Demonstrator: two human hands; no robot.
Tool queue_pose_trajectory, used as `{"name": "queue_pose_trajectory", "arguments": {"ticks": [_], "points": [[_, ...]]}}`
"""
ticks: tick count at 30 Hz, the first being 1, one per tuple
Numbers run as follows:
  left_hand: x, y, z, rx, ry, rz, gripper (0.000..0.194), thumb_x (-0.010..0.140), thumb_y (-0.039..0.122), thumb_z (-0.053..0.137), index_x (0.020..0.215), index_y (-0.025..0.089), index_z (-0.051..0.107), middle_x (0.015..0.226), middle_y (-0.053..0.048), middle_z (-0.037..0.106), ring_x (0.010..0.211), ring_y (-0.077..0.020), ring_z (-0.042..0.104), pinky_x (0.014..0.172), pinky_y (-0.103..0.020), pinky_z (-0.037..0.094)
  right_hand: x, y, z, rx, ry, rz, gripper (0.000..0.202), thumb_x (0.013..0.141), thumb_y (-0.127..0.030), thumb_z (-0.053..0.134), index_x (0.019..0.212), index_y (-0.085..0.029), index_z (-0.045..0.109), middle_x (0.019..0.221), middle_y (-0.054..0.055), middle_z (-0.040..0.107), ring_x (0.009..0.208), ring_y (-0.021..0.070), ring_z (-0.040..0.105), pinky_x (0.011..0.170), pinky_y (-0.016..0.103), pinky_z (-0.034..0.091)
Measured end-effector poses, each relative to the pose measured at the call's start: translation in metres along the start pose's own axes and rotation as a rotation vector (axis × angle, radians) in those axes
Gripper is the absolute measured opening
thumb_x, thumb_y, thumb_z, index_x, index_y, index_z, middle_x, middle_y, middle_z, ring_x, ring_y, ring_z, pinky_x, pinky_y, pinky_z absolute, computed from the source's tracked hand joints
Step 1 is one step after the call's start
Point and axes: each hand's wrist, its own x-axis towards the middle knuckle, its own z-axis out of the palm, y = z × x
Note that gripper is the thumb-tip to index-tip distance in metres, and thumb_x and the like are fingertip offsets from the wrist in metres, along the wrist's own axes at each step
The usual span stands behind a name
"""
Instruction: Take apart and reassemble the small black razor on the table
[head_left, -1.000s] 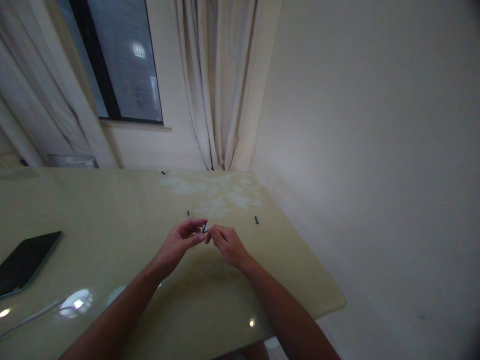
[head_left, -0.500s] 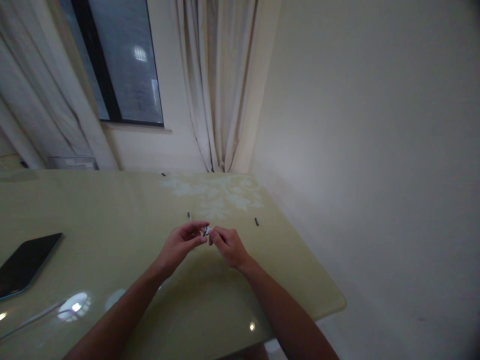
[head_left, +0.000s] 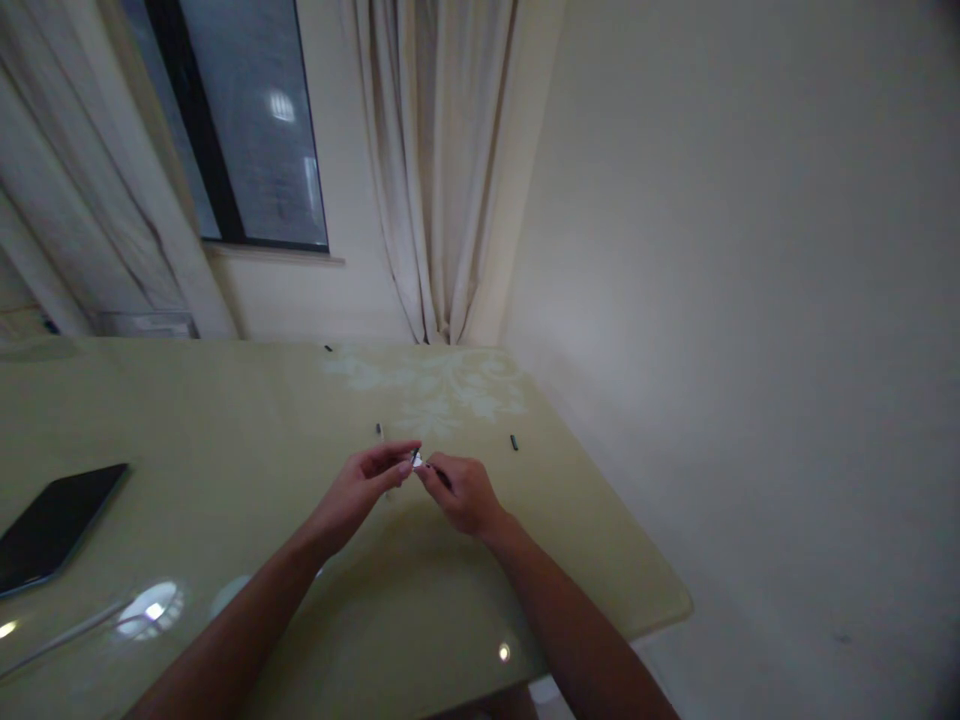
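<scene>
Over the table, my left hand [head_left: 360, 492] pinches a small white and black piece [head_left: 417, 459] between thumb and fingertips. My right hand [head_left: 463, 492] meets it from the right, its fingers closed round a small dark object [head_left: 440, 475] too blurred to name. Just beyond my left fingers a thin light stick with a dark end [head_left: 379, 430] lies on the table. Right of my hands rests a short dark piece [head_left: 514, 442].
The glossy yellow-green table [head_left: 225, 420] bears a black tablet [head_left: 60, 525] at the left and a pale cable [head_left: 64, 638] at front left. Another small dark bit [head_left: 328, 348] lies by the far edge. A wall [head_left: 720, 300] borders the right side.
My right fingers have shifted slightly, and a dark object now shows between the thumb and fingers. The white part between my hands has turned a little.
</scene>
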Motion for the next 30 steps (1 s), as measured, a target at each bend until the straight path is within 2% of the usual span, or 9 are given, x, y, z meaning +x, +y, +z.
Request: {"name": "queue_pose_trajectory", "arguments": {"ticks": [3,8,11,16,22,30], "points": [[0.0005,-0.0005,0.0005,0.008,0.014,-0.018,0.039,0.073,0.042,0.087,0.105,0.022,0.081,0.101,-0.009,0.08,0.087,-0.0221,0.069,0.079,-0.031,0.052,-0.0009,0.001,-0.0002,-0.1,-0.01,-0.045,0.042,0.105,-0.05,0.046,0.081,-0.02,0.065,0.072,0.002,0.062,0.065,0.0141,0.052,0.063,0.025,0.03],[0.0019,-0.0025,-0.0007,-0.016,-0.006,-0.015,0.034,0.071,0.04,0.088,0.099,0.022,0.082,0.099,-0.008,0.081,0.091,-0.0229,0.071,0.088,-0.034,0.052,-0.0019,0.0023,-0.0008,-0.155,-0.012,-0.092,0.038,0.104,-0.05,0.048,0.09,-0.021,0.069,0.081,0.004,0.069,0.072,0.0154,0.058,0.065,0.026,0.032],[0.0022,-0.0033,-0.0022,-0.037,-0.039,-0.03,0.032,0.071,0.038,0.088,0.098,0.02,0.082,0.099,-0.009,0.081,0.092,-0.023,0.072,0.092,-0.036,0.052,-0.0021,0.0031,-0.0015,-0.164,-0.015,-0.115,0.036,0.104,-0.049,0.051,0.091,-0.02,0.069,0.083,0.005,0.069,0.073,0.0155,0.059,0.065,0.025,0.033],[0.002,-0.0029,-0.0035,-0.045,-0.068,-0.043,0.029,0.071,0.035,0.089,0.094,0.019,0.082,0.095,-0.008,0.081,0.088,-0.0212,0.071,0.09,-0.034,0.052,-0.003,0.0028,-0.0037,-0.163,-0.044,-0.135,0.037,0.103,-0.05,0.05,0.091,-0.02,0.068,0.083,0.004,0.069,0.074,0.0156,0.059,0.066,0.025,0.034],[0.0019,-0.0017,-0.0038,-0.034,-0.141,-0.042,0.028,0.076,0.036,0.086,0.098,0.02,0.082,0.101,-0.009,0.081,0.091,-0.0208,0.071,0.091,-0.033,0.051,-0.0036,0.0052,-0.0039,-0.137,-0.04,-0.141,0.035,0.102,-0.048,0.053,0.089,-0.019,0.066,0.083,0.004,0.069,0.073,0.0151,0.061,0.066,0.025,0.034],[0.0035,-0.0047,-0.005,-0.058,-0.113,-0.046,0.03,0.07,0.036,0.09,0.093,0.019,0.081,0.091,-0.005,0.08,0.085,-0.0183,0.07,0.088,-0.032,0.052,-0.0031,0.005,-0.0041,-0.154,-0.038,-0.138,0.033,0.099,-0.047,0.057,0.082,-0.02,0.062,0.08,0.002,0.068,0.07,0.0135,0.06,0.065,0.023,0.034]]}}
